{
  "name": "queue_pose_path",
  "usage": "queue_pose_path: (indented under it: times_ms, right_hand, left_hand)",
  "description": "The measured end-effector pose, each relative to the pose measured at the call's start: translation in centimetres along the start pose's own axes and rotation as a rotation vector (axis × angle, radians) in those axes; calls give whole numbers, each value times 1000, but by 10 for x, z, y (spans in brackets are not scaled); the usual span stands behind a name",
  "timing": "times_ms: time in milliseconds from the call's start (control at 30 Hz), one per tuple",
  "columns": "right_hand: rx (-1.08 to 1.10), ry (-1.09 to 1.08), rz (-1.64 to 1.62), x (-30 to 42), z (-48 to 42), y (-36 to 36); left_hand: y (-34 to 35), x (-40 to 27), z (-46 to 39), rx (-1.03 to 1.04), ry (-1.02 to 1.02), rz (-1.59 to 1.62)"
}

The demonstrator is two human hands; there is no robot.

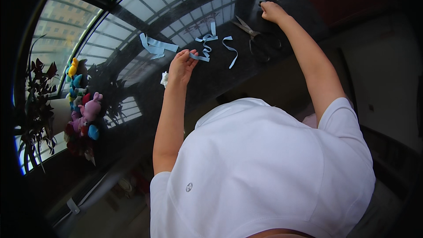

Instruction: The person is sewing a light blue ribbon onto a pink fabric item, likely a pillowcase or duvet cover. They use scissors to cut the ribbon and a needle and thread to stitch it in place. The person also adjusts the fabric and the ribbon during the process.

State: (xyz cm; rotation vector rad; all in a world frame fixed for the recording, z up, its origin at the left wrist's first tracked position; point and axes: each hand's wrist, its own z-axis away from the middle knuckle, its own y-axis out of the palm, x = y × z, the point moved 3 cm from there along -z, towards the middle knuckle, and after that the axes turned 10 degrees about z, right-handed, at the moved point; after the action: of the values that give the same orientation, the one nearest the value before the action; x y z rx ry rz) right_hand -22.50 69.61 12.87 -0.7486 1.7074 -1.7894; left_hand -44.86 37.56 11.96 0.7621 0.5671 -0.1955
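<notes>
My left hand [181,65] pinches the end of a light blue fabric strip [201,58] above a dark glossy tabletop [211,79]. Beyond it lies a curled, wavy blue strip [207,43]; whether it joins the held one I cannot tell. To the left rests a folded, wider blue strip [162,44], and a narrow curved strip [234,53] lies apart on the right. Farther off, my right hand [274,11] is closed around a small black object [260,3], mostly hidden by the fingers. Between that hand and the narrow strip, scissors [253,33] with black handles lie with their blades slightly parted.
A small white crumpled item [164,79] sits beside my left wrist. Several plush toys [89,109] stand at the left, near a dark-leaved plant [39,89] by the window [66,23]. Window bars reflect in the tabletop.
</notes>
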Motion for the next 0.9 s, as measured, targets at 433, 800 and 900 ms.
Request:
queue_pose_path:
  times_ms: [433, 800, 900]
  right_hand:
    - [-240, 485, -1175, -65, 88, -57]
    - [-148, 216, -695, 5, 28, -3]
    - [-265, 243, -426, 7, 2, 6]
  left_hand:
    - [35, 11, -37, 51, 621, -1127]
    - [41, 22, -38, 217, 778, -1264]
    - [43, 17, -26, 260, 865, -1392]
